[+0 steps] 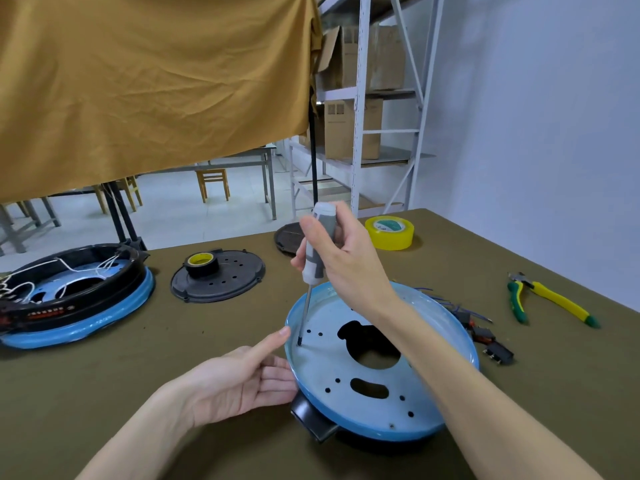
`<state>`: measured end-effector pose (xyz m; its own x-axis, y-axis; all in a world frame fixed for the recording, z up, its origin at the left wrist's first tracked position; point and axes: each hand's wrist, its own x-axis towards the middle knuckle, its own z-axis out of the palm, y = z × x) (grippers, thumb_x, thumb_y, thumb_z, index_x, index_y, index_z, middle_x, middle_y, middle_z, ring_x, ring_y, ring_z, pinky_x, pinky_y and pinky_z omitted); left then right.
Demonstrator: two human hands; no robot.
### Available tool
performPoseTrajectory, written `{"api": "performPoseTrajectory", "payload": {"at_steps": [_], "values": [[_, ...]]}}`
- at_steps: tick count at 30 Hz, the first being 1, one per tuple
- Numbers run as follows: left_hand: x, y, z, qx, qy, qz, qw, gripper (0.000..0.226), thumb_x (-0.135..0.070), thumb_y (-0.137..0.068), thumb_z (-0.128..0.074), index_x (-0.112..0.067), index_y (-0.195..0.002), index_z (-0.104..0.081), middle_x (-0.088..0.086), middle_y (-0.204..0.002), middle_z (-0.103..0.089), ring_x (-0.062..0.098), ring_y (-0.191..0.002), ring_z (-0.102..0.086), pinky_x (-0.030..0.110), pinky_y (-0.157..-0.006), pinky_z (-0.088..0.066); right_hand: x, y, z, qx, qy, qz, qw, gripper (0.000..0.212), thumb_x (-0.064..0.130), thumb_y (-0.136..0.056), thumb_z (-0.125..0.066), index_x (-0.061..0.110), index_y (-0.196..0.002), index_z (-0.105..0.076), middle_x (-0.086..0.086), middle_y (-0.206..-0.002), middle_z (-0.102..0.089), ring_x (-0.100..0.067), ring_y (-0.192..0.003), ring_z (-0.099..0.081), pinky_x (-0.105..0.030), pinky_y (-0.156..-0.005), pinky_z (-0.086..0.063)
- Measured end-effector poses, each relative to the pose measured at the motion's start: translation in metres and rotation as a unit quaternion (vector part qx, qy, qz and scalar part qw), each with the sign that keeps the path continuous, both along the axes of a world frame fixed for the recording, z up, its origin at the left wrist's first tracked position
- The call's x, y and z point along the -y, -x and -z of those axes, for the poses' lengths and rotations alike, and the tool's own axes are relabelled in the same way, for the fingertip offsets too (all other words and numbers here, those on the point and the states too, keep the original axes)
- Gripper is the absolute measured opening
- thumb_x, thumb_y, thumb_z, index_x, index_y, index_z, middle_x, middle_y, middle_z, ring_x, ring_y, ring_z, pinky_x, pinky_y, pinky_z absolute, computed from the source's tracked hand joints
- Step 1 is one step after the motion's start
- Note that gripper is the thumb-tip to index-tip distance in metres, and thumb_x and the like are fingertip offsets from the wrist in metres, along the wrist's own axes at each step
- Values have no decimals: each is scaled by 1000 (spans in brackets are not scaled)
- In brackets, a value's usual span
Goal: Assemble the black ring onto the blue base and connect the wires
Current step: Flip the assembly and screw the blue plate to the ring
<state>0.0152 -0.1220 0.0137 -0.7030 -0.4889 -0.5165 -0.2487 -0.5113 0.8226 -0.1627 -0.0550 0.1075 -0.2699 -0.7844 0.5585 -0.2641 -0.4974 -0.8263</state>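
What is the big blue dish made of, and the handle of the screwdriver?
The blue base looks like painted or enamelled metal: thin, with punched holes and a glossy rim, though plastic is possible. The screwdriver handle in the right hand looks like white plastic with matte grey rubbery grip strips.

Your scene is evenly lit, bright and diffuse, light seems overhead; no harsh hotspots. Shadows are soft: a faint one under your left hand and a darker band beneath the blue base rim. Mild sheen on that rim and on the yellow tape roll. Wide-angle distortion bends the shelf rack uprights and stretches your forearms at the bottom edge. Slight motion softness around your right hand; background slightly soft and compressed.
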Motion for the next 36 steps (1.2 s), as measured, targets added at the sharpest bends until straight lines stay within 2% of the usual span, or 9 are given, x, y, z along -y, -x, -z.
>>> {"api": "performPoseTrajectory", "payload": {"at_steps": [6, 10, 13, 18, 20, 23, 28, 32, 36], "values": [[-10, 4, 0, -11, 13, -24, 1000, 87, -54, -49, -100, -4, -112, -68, 11, -98, -59, 18, -77, -60, 27, -78, -59, -26, 26, -20, 93, 79, 95, 988, 20, 35, -104, -59, 16, -99, -59, -9, -75, -71, -19, -66, -70, -29, -58, -57], [-21, 12, 5, -25, 48, -81, 995, 70, -46, -59, -91, -6, -111, -67, 11, -102, -49, 24, -89, -44, 33, -88, -55, -63, 85, -7, 191, -48, 211, 957, 31, 50, -103, -53, 19, -100, -56, -6, -67, -52, -17, -41, -50, -29, -41, -44], [-27, 16, 5, -56, 36, -133, 989, 61, -36, -74, -86, 4, -118, -72, 15, -103, -68, 29, -93, -62, 41, -87, -63, -88, 124, 23, 203, -182, 277, 921, 24, 38, -106, -50, 15, -109, -49, -7, -76, -45, -16, -46, -42, -30, -43, -38], [-34, 25, 3, -64, 48, -189, 979, 41, -33, -81, -82, -8, -113, -75, 19, -107, -78, 34, -103, -76, 46, -78, -64, -114, 165, 29, 345, -128, 317, 874, 15, 18, -106, -51, 10, -94, -49, -8, -78, -48, -16, -49, -47, -26, -39, -41], [-35, 25, 5, -63, 57, -197, 977, 41, -35, -84, -80, -9, -114, -75, 18, -107, -79, 34, -104, -76, 49, -82, -63, -123, 177, 31, 279, -146, 332, 889, 12, 18, -103, -56, 11, -93, -54, -8, -76, -49, -11, -42, -43, -22, -36, -34], [-36, 23, 6, -61, 79, -207, 973, 44, -39, -87, -76, -5, -116, -75, 20, -106, -78, 39, -104, -75, 54, -88, -62, -132, 188, 49, 37, -278, 372, 885, 8, 17, -97, -59, 11, -92, -58, -8, -75, -52, -17, -52, -45, -26, -46, -34], [-41, 24, -9, -61, 123, -245, 960, 48, -44, -88, -75, -1, -109, -76, 18, -99, -80, 38, -104, -74, 54, -94, -60, -137, 195, 83, -252, -442, 423, 750, 9, 15, -98, -52, 14, -107, -53, -13, -111, -56, -35, -91, -60, -35, -69, -42], [-42, 24, -45, -88, 166, -272, 944, 36, -43, -87, -78, -13, -108, -77, 7, -98, -81, 26, -86, -79, 44, -78, -63, -141, 198, 94, -321, -479, 452, 681, 30, 22, -102, -50, 13, -130, -46, -12, -130, -55, -34, -116, -59, -39, -85, -46], [-45, 33, -77, -99, 361, -272, 886, 50, -33, -84, -85, -28, -131, -68, -6, -118, -76, 17, -106, -73, 40, -82, -63, -134, 185, 84, -388, -469, 489, 625, 39, 29, -100, -51, 15, -136, -45, -12, -137, -53, -35, -127, -50, -43, -103, -40]]}}
